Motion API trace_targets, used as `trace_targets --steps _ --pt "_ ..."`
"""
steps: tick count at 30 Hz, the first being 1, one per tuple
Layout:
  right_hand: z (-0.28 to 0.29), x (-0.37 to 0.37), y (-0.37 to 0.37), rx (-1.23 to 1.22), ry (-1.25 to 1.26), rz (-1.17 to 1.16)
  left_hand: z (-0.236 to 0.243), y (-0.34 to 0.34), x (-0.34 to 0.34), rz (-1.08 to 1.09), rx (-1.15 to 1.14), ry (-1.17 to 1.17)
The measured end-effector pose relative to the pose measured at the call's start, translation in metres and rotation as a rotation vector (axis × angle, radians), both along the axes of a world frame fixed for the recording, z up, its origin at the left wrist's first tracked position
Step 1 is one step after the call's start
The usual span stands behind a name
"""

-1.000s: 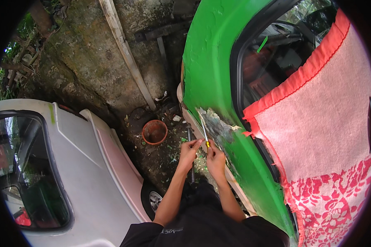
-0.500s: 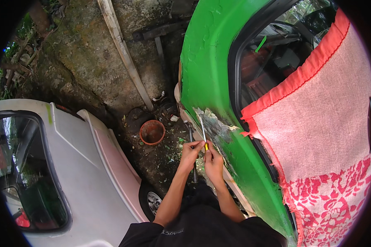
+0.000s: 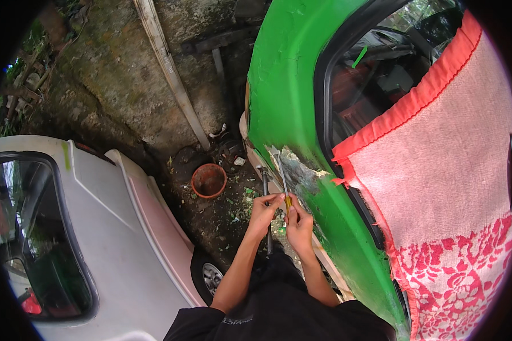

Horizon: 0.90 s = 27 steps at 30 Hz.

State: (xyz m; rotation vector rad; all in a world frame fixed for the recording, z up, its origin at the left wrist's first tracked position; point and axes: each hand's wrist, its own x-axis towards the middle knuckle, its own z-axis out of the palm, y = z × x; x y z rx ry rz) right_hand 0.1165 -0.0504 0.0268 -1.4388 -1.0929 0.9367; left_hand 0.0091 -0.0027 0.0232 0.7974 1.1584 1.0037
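My right hand (image 3: 300, 228) is closed round the yellow handle of a screwdriver (image 3: 289, 202). Its long metal shaft points away from me, the tip over a damaged patch (image 3: 299, 173) on the green car (image 3: 290, 74). There the paint is broken away, showing grey filler and pale ragged edges. My left hand (image 3: 263, 215) is closed in a pinch at the top of the handle, where the shaft begins. Whether the tip touches the patch I cannot tell. Just left of the patch, a long dark tool with a hammer-like head (image 3: 265, 184) stands beside the car, partly behind my left hand.
On the ground sits a terracotta-coloured pot (image 3: 209, 181) among green and pale paint chips (image 3: 242, 213). To the left stands a whitish car (image 3: 114, 227). A pink and red towel (image 3: 421, 170) drapes over the green car's window. A wooden plank (image 3: 170, 74) leans at the back.
My right hand and the screwdriver handle have shifted slightly to the right, and the screwdriver has turned a little. My left hand stays nearly in place.
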Motion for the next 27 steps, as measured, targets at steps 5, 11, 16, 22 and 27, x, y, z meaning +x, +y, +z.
trace_targets --steps 5,11,16,22,27 --pt "-0.009 -0.004 0.003 -0.028 -0.041 0.021 -0.005 0.004 0.001 0.019 0.054 0.007" --pt "-0.007 0.002 0.014 -0.014 0.027 0.024 0.002 0.002 -0.002 0.002 0.006 0.03" --pt "-0.021 -0.019 0.059 0.04 -0.013 0.039 0.018 0.007 -0.008 0.088 0.027 -0.037" --pt "-0.031 -0.016 0.002 0.017 0.301 -0.041 0.01 0.004 -0.03 0.026 0.054 -0.013" --pt "-0.018 -0.026 -0.002 -0.029 0.389 -0.042 0.013 0.008 -0.021 0.023 0.046 -0.024"
